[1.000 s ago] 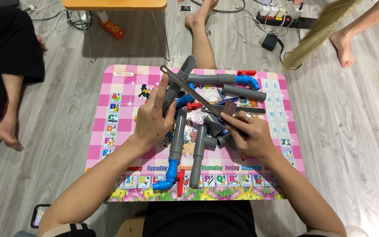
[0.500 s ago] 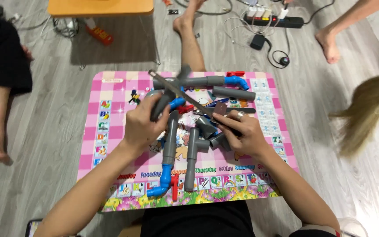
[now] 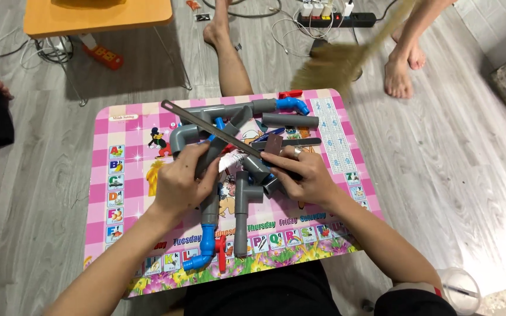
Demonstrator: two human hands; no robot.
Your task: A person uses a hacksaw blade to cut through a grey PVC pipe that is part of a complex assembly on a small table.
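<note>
Gripping grey pipes, left hand faces curled right hand.

— What lies on the low table?
— Pipes and elbow fittings at frame centre, a saw blade lying diagonally across them.
— And beyond it?
— A stool upper left, a power strip top centre, a broom upper right.
</note>
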